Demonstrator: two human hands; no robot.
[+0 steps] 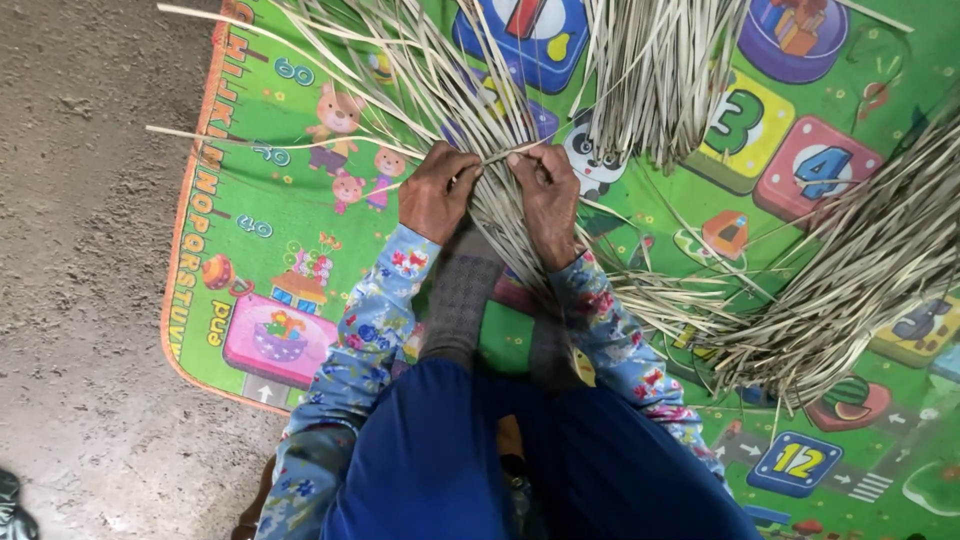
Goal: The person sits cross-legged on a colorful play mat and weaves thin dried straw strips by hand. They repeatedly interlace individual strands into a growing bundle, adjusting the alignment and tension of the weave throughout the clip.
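The left hand (437, 192) and the right hand (547, 200) sit close together at the middle of the scene, each with fingers curled narrow and pinching thin pale dried leaf strips (480, 120) that fan out toward the far side. More loose bundles of strips (850, 280) lie to the right and far right on a green play mat (270, 250) with bright cartoon pictures. Bare concrete floor (80, 250) lies at the left.

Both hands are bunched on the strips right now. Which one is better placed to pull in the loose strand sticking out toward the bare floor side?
Left, probably. The left hand sits on the side where the loose strand fans out across the play mat, while the right hand pinches a strip at the woven strips.
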